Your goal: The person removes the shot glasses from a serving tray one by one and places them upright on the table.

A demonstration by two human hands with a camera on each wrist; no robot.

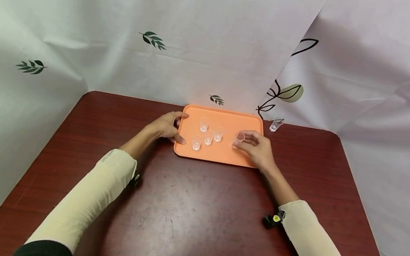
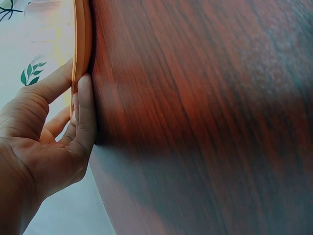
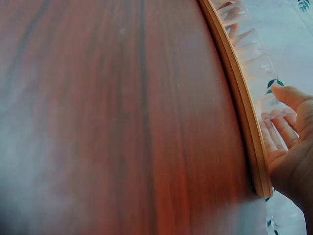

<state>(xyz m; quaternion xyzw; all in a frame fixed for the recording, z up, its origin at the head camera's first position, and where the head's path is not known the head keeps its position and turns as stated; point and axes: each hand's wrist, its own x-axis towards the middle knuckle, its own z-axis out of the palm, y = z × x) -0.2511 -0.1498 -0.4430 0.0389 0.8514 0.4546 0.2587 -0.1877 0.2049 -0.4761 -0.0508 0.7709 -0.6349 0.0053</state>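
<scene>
An orange tray (image 1: 220,157) lies near the far edge of the table. My left hand (image 1: 167,126) grips its left end, with thumb and fingers on opposite sides of the rim, as the left wrist view shows. Over the tray's right part, my right hand (image 1: 257,149) holds a small clear plastic cup (image 1: 239,137) between thumb and fingers. Several similar cups stand upright on the left and middle of the tray, among them a rear cup (image 1: 204,124) and a front cup (image 1: 196,143).
One more clear cup (image 1: 276,124) stands on the dark red wooden table (image 1: 195,211), just beyond the tray's right end. White cloth (image 1: 215,40) with leaf prints hangs behind the table and on both sides.
</scene>
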